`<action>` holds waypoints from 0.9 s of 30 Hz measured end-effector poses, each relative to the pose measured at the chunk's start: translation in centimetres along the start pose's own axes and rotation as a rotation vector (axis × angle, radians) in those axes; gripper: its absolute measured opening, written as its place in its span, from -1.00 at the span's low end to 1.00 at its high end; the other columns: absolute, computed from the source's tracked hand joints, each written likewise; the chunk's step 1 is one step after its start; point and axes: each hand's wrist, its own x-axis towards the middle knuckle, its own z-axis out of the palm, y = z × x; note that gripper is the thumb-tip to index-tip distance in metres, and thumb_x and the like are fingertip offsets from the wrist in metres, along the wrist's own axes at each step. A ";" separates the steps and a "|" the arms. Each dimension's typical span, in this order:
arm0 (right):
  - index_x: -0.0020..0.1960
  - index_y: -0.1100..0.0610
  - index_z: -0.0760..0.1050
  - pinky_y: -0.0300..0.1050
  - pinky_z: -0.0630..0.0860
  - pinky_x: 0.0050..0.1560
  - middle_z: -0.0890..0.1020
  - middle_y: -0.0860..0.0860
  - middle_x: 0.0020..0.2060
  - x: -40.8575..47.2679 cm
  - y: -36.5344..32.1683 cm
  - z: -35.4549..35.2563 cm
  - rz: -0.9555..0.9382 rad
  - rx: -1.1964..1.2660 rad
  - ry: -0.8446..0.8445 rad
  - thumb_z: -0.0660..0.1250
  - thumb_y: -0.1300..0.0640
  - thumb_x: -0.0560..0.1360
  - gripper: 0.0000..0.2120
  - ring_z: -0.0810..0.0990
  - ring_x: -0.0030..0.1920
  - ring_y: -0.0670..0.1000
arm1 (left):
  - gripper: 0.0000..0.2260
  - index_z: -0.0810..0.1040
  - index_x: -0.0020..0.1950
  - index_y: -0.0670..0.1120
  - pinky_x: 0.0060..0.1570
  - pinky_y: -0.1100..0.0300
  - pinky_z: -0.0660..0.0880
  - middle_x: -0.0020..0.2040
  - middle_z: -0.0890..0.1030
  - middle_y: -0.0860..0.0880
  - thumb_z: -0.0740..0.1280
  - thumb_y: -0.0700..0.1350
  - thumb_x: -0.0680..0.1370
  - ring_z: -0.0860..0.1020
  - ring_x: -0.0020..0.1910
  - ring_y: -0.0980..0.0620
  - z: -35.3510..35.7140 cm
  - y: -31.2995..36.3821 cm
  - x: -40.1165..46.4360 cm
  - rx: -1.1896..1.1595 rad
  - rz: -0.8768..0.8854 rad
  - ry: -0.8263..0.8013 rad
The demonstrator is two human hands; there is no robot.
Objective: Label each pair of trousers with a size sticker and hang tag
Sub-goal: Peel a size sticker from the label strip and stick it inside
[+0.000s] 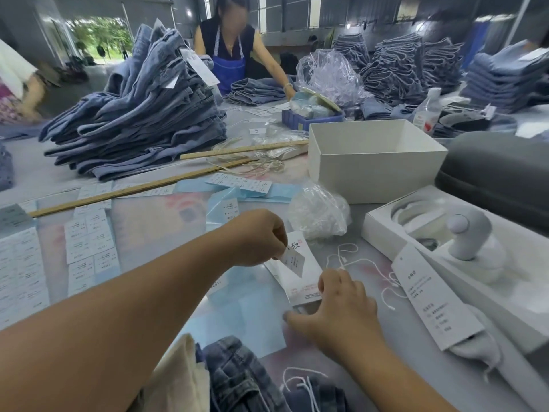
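Workshop hall, grey walls, open doorway to greenery at far left. Long pale grey worktable [374,269] crowded with stock. Left hand [261,237] hovers over the table centre, fingers curled, thumb and forefinger pinching a small white printed size sticker [294,261] by its upper edge; the sticker hangs tilted just above a white card hang tag [300,281] lying flat on the table. Right hand [341,301] rests low beside the tag's near end, fingers spread and fairly straight, tips on or just over the table and the tag's edge; it grips nothing that I can see. Dark blue denim trousers [237,379], folded, lie at the near table edge below both hands, with white string [300,382] looped on them. More white string [356,260] lies right of the tag. Sheets of white stickers on pale blue backing [89,242] spread at left. Two long wooden rulers [142,188] lie crossed beyond them. Tall heap of blue denim trousers [142,114] behind. Open white cardboard box [374,162] at right. A person in a blue apron [228,66] stands across the table, hand on another folded stack.
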 end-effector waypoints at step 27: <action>0.11 0.02 0.51 0.02 0.32 0.18 0.54 -0.04 0.06 1.1 -0.6 -0.5 -0.043 -0.009 0.245 0.20 -0.22 0.48 -0.62 0.45 0.09 0.07 | -0.84 0.51 0.17 0.03 -0.49 0.37 0.40 0.07 0.65 0.00 0.21 -0.13 0.63 0.55 0.06 -0.01 2.4 -2.2 0.2 -0.059 0.052 0.277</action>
